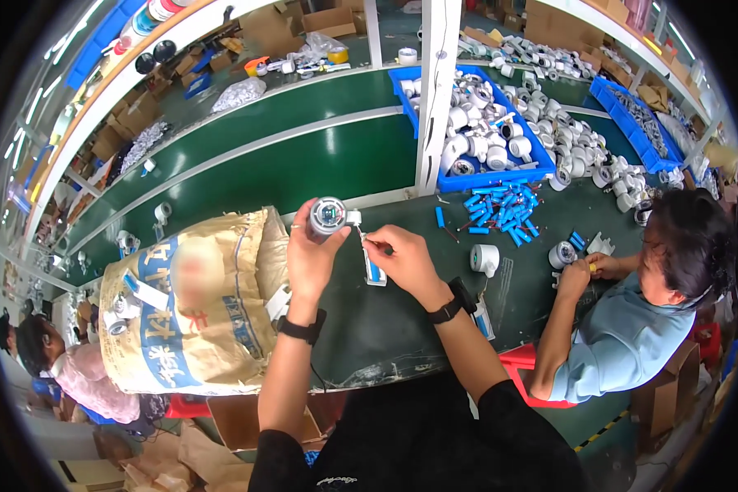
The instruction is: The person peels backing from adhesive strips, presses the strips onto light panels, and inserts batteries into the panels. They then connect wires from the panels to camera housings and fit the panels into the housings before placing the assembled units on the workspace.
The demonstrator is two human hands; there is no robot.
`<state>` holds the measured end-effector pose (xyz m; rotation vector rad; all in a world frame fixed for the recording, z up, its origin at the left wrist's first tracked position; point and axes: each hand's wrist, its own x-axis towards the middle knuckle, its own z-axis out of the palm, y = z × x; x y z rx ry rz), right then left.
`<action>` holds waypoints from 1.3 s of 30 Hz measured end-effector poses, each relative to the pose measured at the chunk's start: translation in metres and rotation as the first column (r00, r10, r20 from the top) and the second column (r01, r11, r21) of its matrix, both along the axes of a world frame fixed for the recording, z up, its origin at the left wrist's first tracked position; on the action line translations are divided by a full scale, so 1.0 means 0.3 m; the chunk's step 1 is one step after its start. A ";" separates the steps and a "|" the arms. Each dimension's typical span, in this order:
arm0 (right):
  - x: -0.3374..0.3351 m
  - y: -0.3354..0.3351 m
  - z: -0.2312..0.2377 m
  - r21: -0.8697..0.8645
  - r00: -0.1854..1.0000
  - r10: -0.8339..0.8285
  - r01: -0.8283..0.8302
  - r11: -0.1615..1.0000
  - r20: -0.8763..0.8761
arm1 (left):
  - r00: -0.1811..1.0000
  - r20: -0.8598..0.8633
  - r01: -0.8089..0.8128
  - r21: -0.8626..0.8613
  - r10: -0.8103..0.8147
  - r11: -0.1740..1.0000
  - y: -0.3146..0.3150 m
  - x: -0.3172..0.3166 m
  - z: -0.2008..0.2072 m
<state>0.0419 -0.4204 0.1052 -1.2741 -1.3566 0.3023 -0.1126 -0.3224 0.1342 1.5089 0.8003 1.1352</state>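
My left hand is wrapped round a white, round device housing, lifted above the dark green bench. Its open face shows a dark inside with a small green part, and a short white neck juts out on its right. Just below that neck hangs or lies a narrow white handle shell with a blue cylindrical battery in it. The fingertips of my right hand are pinched together close to the neck and the shell's upper end. What they grip is too small to make out.
Loose blue batteries lie in a heap beyond my right hand, before a blue crate of white housings. One white housing sits nearer. A printed woven sack bulges at left. A white post stands ahead; a co-worker works at right.
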 end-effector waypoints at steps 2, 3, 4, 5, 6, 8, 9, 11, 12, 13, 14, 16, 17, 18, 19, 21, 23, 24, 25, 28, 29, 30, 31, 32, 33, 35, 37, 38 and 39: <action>0.032 0.065 0.019 0.019 1.000 -0.009 0.009 1.000 0.028 | 0.997 -0.082 0.013 -0.032 -0.015 0.999 0.069 0.032 0.040; 0.051 0.100 0.028 0.016 0.998 -0.026 0.025 1.000 0.059 | 0.992 -0.124 0.003 -0.052 -0.009 0.999 0.103 0.048 0.061; 0.069 0.133 0.037 0.014 0.995 -0.044 0.043 0.999 0.091 | 0.993 -0.115 0.004 -0.033 -0.008 0.999 0.150 0.065 0.060; 0.063 0.175 0.051 0.030 0.992 -0.060 0.057 0.998 0.114 | 0.991 -0.133 0.000 0.006 0.000 1.000 0.214 0.059 0.037; 0.082 0.210 0.056 0.049 0.990 -0.067 0.061 0.997 0.124 | 0.989 -0.147 0.014 0.043 -0.007 0.999 0.250 0.083 0.053; 0.110 0.293 0.054 -0.004 0.989 -0.066 0.067 0.998 0.134 | 0.992 -0.126 0.023 0.018 -0.021 1.000 0.325 0.107 0.057; 0.117 0.338 0.056 0.017 0.985 -0.060 0.058 0.998 0.160 | 0.988 -0.154 0.022 0.033 -0.016 0.999 0.384 0.109 0.038; 0.136 0.417 0.052 0.017 0.980 -0.067 0.065 0.998 0.187 | 0.982 -0.189 0.022 0.060 -0.011 0.998 0.475 0.131 0.018; 0.152 0.451 0.046 -0.003 0.975 -0.074 0.077 0.997 0.208 | 0.974 -0.226 0.009 0.061 0.005 0.998 0.504 0.149 0.016; 0.169 0.485 0.038 -0.007 0.973 -0.083 0.087 0.996 0.217 | 0.976 -0.216 0.008 0.049 0.003 0.999 0.537 0.168 0.012; 0.175 0.522 0.034 -0.003 0.973 -0.079 0.082 0.997 0.216 | 0.978 -0.209 -0.002 0.035 0.010 0.999 0.573 0.176 0.000; 0.188 0.599 0.023 -0.045 0.974 -0.077 0.089 0.995 0.211 | 0.975 -0.220 -0.018 0.028 0.024 0.999 0.653 0.188 -0.024; 0.200 0.635 0.015 -0.047 0.978 -0.063 0.074 0.996 0.200 | 0.973 -0.228 -0.025 0.016 0.028 1.000 0.687 0.196 -0.034; 0.210 0.672 0.007 -0.048 0.978 -0.059 0.070 0.996 0.199 | 0.973 -0.229 -0.030 0.016 0.032 0.999 0.721 0.203 -0.044; 0.217 0.709 -0.003 -0.053 0.978 -0.057 0.068 0.996 0.199 | 0.977 -0.210 -0.030 0.010 0.031 1.000 0.755 0.208 -0.055; 0.231 0.782 -0.037 -0.062 0.980 -0.050 0.063 0.996 0.195 | 0.980 -0.194 -0.033 0.000 0.032 0.999 0.817 0.219 -0.084; 0.243 0.845 -0.072 -0.061 0.983 -0.053 0.065 0.996 0.177 | 0.972 -0.225 -0.066 -0.001 0.064 0.998 0.870 0.232 -0.117; 0.251 0.872 -0.090 -0.066 0.984 -0.051 0.063 0.996 0.173 | 0.971 -0.230 -0.067 -0.006 0.064 0.998 0.893 0.243 -0.134; 0.261 0.897 -0.107 -0.075 0.982 -0.069 0.083 0.994 0.176 | 0.969 -0.234 -0.082 -0.009 0.078 0.997 0.913 0.258 -0.151; 0.296 0.929 -0.149 -0.111 0.970 -0.129 0.154 0.982 0.206 | 0.968 -0.236 -0.096 -0.035 0.086 0.995 0.979 0.302 -0.232; 0.297 0.929 -0.162 -0.131 0.958 -0.162 0.196 0.972 0.235 | 0.969 -0.233 -0.104 -0.055 0.089 0.993 1.009 0.304 -0.280; 0.298 0.918 -0.174 -0.142 0.958 -0.162 0.199 0.970 0.238 | 0.969 -0.232 -0.101 -0.066 0.083 0.993 1.037 0.306 -0.333; 0.286 0.903 -0.175 -0.058 0.941 -0.228 0.249 0.967 0.252 | 0.912 -0.380 -0.159 0.019 0.154 0.987 1.073 0.292 -0.386; 0.270 0.887 -0.169 0.032 0.922 -0.288 0.289 0.957 0.261 | 0.827 -0.510 -0.209 0.113 0.237 0.971 1.114 0.265 -0.442; 0.234 0.862 -0.153 0.037 0.928 -0.261 0.261 0.965 0.264 | 0.821 -0.495 -0.267 0.109 0.285 0.958 1.157 0.199 -0.510; 0.240 0.757 -0.131 -0.079 0.969 -0.174 0.190 0.979 0.177 | 0.776 -0.563 -0.274 0.103 0.283 0.956 1.150 0.184 -0.540; 0.225 0.619 -0.054 -0.165 0.968 -0.086 0.128 0.978 0.237 | 0.598 -0.722 -0.402 0.104 0.347 0.910 1.089 0.147 -0.521; 0.215 0.515 -0.005 -0.255 0.960 -0.016 0.091 0.963 0.279 | 0.527 -0.745 -0.514 0.103 0.408 0.852 1.029 0.157 -0.475; 0.216 0.407 0.054 -0.262 0.950 -0.012 0.098 0.960 0.311 | 0.417 -0.768 -0.575 0.192 0.486 0.796 0.991 0.184 -0.453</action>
